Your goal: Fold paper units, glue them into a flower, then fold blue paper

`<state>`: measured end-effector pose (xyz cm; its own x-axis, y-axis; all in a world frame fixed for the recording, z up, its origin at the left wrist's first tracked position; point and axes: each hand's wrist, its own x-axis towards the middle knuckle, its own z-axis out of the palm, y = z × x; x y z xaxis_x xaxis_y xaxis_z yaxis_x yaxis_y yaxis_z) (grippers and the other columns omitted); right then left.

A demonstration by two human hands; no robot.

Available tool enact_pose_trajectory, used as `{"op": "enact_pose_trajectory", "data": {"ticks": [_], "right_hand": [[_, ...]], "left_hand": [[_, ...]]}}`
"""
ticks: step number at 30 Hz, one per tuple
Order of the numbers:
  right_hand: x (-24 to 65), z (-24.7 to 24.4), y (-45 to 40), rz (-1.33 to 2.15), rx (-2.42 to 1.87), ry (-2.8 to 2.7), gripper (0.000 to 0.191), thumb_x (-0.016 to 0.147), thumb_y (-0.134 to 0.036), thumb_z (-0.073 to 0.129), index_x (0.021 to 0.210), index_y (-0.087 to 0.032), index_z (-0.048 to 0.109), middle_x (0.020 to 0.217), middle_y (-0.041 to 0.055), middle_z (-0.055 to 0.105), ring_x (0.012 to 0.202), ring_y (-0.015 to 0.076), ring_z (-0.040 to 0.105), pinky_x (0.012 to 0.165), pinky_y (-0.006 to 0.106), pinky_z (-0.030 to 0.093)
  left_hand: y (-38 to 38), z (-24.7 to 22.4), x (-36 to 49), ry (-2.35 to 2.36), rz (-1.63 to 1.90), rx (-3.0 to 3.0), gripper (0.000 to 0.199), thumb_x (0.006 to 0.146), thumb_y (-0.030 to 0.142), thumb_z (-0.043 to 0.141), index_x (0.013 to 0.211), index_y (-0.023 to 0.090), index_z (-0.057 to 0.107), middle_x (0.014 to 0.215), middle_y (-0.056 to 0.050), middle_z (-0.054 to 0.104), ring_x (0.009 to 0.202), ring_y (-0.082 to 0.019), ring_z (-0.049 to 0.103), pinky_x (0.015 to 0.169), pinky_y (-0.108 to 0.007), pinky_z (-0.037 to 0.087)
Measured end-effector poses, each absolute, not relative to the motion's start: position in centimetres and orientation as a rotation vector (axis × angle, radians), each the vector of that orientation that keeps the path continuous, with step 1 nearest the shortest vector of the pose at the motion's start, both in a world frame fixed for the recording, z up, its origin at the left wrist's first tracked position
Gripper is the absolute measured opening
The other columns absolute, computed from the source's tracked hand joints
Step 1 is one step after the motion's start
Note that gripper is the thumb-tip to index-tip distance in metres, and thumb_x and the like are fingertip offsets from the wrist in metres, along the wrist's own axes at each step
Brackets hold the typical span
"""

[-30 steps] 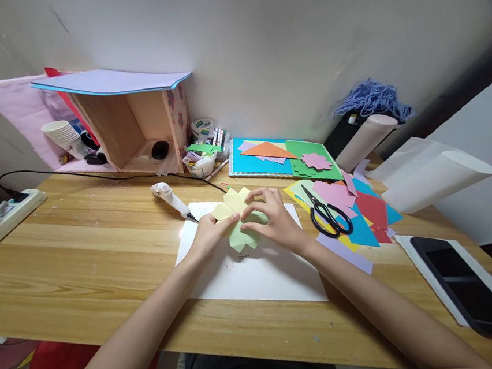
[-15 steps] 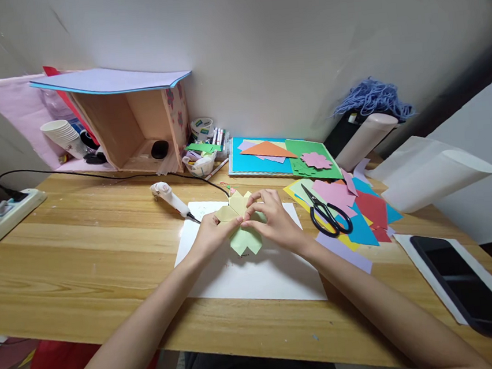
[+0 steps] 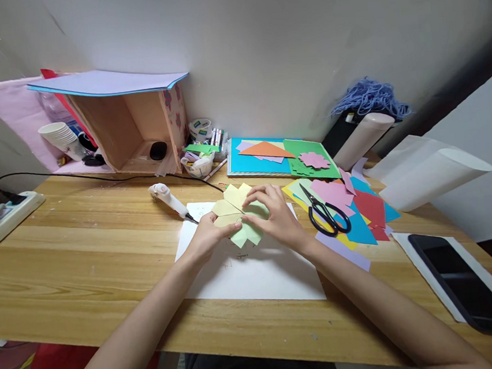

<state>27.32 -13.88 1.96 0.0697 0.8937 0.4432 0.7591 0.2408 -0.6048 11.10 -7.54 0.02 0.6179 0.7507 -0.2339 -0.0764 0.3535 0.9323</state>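
- Head view: the pale yellow-green paper flower [image 3: 229, 207] is over the white sheet [image 3: 255, 279], between both hands.
- The left hand [image 3: 209, 234] pinches its left side, thumb on top.
- The right hand [image 3: 279, 221] curves over its right petals, thumb and forefinger apart; whether they grip, I cannot tell.
- Black-handled scissors [image 3: 319, 206] lie rightward on coloured paper scraps [image 3: 371, 215].

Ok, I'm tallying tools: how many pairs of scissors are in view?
1: the black-handled scissors, on the coloured paper scraps right of the right hand. Others may be hidden.
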Motion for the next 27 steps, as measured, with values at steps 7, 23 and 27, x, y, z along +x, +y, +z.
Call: {"op": "enact_pose_trajectory", "data": {"ticks": [7,23,27], "right_hand": [[28.5,2.1,-13.4,0.544,-1.436,-1.483,0.037,0.082,-0.02,0.044,0.119,-0.026,0.043,0.117,0.0074,0.049,0.109,0.0201,0.049,0.089,0.039,0.043],[29.7,3.3,-13.3,0.745,-1.431,-1.262,0.028,0.071,-0.041,0.064,0.09,-0.02,0.069,0.09,0.0051,0.069,0.085,0.0238,0.062,0.076,0.035,0.048],[29.5,2.7,-13.2,1.028,-1.397,-1.081,0.039,0.065,-0.046,0.068,0.091,-0.017,0.068,0.089,0.0067,0.068,0.08,0.0213,0.063,0.07,0.03,0.049]], "left_hand": [[-6.9,0.0,11.2,0.721,0.741,0.891,0.044,0.062,0.022,0.074,0.103,0.014,0.061,0.113,-0.01,0.063,0.1,-0.02,0.059,0.085,-0.027,0.048],[-6.6,1.1,11.0,0.921,0.553,0.89,0.058,0.068,0.064,0.053,0.091,0.011,0.062,0.1,-0.014,0.063,0.081,-0.02,0.061,0.058,-0.024,0.049],[-6.9,1.1,11.1,0.841,0.792,1.151,0.051,0.07,0.058,0.057,0.1,0.017,0.061,0.107,-0.009,0.061,0.097,-0.021,0.056,0.071,-0.024,0.048]]}}
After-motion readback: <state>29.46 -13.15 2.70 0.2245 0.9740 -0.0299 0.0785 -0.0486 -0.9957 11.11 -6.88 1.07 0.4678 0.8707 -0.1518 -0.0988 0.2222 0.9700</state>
